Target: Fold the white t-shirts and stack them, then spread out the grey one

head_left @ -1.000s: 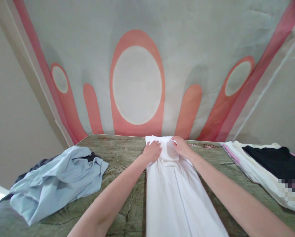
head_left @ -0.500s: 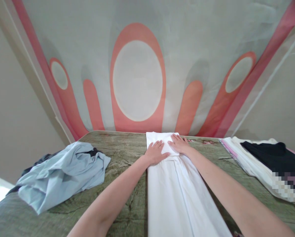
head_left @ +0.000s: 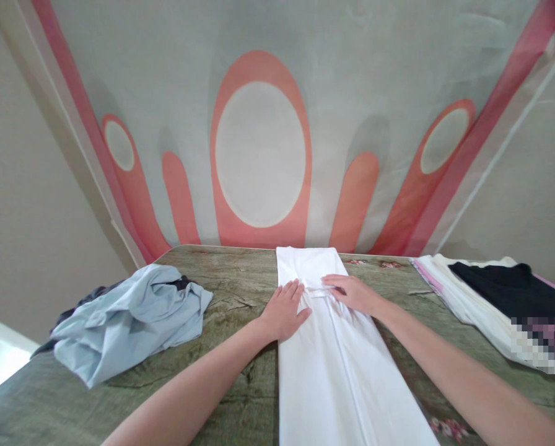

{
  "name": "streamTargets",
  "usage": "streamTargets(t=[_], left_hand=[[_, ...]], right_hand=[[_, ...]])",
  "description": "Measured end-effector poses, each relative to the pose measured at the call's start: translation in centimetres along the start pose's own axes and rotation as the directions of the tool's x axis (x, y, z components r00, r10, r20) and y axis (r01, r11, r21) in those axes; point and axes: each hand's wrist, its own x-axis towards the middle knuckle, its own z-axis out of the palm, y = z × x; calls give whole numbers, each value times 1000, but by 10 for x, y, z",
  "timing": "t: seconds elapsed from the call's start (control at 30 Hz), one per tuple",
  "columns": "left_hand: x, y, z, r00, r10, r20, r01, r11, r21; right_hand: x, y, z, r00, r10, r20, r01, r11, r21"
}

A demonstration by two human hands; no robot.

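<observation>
A long white garment [head_left: 337,365] lies folded into a narrow strip down the middle of a green patterned table [head_left: 231,297], reaching its far edge. My left hand [head_left: 284,308] rests flat on the strip's left edge, fingers spread. My right hand [head_left: 354,292] lies on the cloth a little farther up, fingers stretched out flat over a small crease. Both hands press the fabric and hold nothing.
A crumpled light blue shirt [head_left: 129,316] lies over a dark garment at the left of the table. At the right, a black garment [head_left: 510,288] sits on folded white and pink cloth [head_left: 449,288]. A grey and coral patterned sheet [head_left: 259,155] hangs behind the table.
Both hands have slid back toward me along the white strip, away from its far end. The folded far end now lies uncovered and flat.
</observation>
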Motion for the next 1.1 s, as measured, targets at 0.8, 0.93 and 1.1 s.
streamTargets(t=[0.8,0.93,1.1], left_hand=[[-10,5,-9,979,189,-73,-188,982,15],[-10,4,-9,971,237,-30,-237,972,11],[-9,4,-10,968,246,-38,-246,969,18]], right_hand=[[-15,0,0,965,44,-259,-83,986,-142],[-13,9,4,989,-4,-148,-12,994,-108],[-13,18,11,982,-57,-179,40,994,-99]])
